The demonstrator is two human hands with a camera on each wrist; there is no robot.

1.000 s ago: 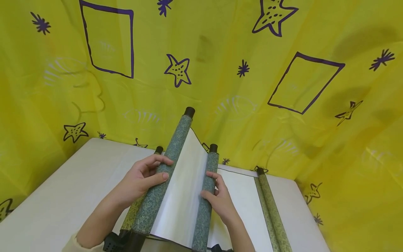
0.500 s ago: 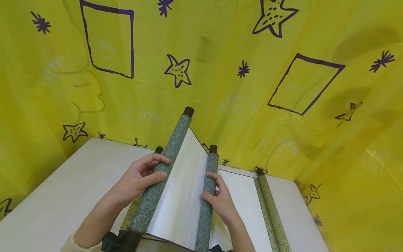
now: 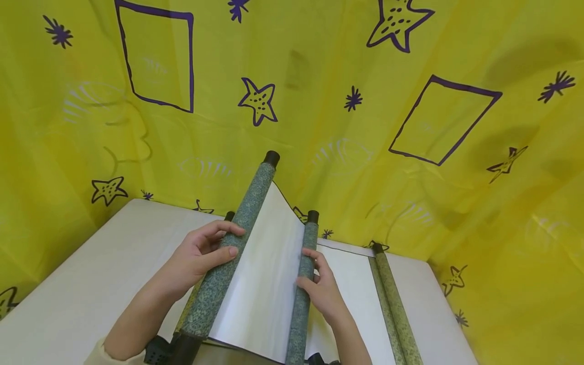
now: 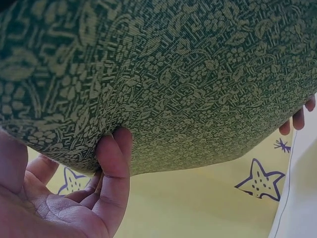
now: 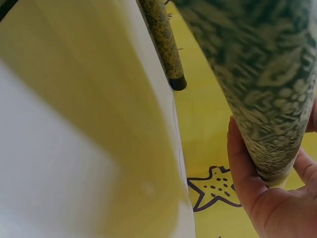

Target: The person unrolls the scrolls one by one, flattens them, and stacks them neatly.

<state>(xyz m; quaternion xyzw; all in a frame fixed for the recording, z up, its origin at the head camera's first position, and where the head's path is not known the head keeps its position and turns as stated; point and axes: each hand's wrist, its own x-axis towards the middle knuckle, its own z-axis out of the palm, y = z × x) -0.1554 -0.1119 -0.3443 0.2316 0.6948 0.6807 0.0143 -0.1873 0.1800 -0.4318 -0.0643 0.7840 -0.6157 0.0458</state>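
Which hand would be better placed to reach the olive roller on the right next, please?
Probably the right hand: it holds the right teal roller, on the side nearer the olive roller. The left hand holds the left teal roller, across the pale sheet.

A cream sleeve (image 3: 114, 353) covers part of the left forearm (image 3: 145, 306), beside a dotted black box (image 3: 156, 350); another black piece (image 3: 316, 359) shows by the right forearm (image 3: 349, 332).
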